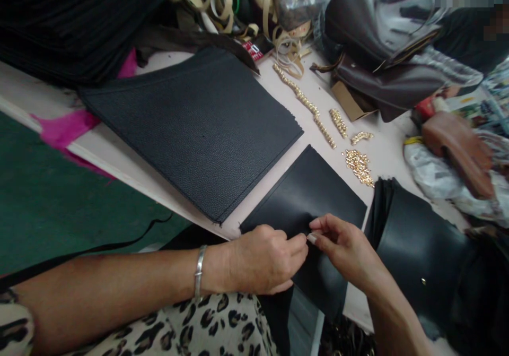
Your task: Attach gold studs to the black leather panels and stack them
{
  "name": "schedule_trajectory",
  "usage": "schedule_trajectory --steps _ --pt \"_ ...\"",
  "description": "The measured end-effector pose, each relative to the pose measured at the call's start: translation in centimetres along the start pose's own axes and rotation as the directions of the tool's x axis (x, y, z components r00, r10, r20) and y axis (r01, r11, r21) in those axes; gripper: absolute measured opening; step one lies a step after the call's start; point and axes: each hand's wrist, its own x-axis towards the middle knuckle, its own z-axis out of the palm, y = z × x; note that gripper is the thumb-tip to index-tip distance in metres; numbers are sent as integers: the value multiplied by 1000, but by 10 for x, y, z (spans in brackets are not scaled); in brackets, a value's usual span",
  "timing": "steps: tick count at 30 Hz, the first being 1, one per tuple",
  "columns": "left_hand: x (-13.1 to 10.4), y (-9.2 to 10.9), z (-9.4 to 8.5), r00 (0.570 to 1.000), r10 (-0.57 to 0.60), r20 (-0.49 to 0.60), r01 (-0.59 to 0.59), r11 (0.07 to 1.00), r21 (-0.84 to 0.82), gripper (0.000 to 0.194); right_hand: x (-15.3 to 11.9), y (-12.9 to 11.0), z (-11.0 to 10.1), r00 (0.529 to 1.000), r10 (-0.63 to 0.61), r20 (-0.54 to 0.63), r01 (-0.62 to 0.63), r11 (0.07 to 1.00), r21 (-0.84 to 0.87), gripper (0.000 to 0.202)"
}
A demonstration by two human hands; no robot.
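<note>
A smooth black leather panel (306, 181) lies in front of me, its near end over the table edge. My left hand (264, 258), a silver bangle on its wrist, is closed in a pinch above the panel. My right hand (344, 244) meets it there, thumb tip against the left fingertips and fingers curled. Whatever is between the fingertips is too small to make out. Beyond the panel are a pile of small gold metal pieces (359, 167) and a long row of gold pieces (306, 101). Two shorter gold rows sit beside them.
A large grained black panel (199, 128) lies to the left. On the right, a stack of black panels (417, 250) shows a gold stud on top. Dark brown bags (382, 80), a brown leather case (457, 149) and beige strips (222, 6) crowd the back. Pink cloth (69, 130) hangs over the left edge.
</note>
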Motion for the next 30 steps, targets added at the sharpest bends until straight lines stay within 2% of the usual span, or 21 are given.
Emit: schedule_trajectory --steps 5,9,13,19,25,30 --pt "0 0 3 1000 -8 -15 8 1000 -16 52 1 -2 -10 990 64 128 -83 985 149 28" --pt "0 -1 3 1000 0 -19 -1 1000 -20 50 -1 -3 -9 989 98 107 -121 964 235 33" --pt "-1 -1 0 1000 1 -14 -2 999 -43 43 0 -6 -7 992 89 86 -100 987 126 20" --pt "-1 0 4 1000 11 -21 -13 998 -54 33 10 -6 -9 951 247 185 -272 954 123 22" --pt "-1 -2 3 999 30 -25 -33 995 -97 32 21 -8 -13 957 205 206 -198 979 -53 11" --pt "-4 -3 5 1000 24 6 -23 992 -121 28 21 -24 -11 953 265 145 -238 954 -180 7"
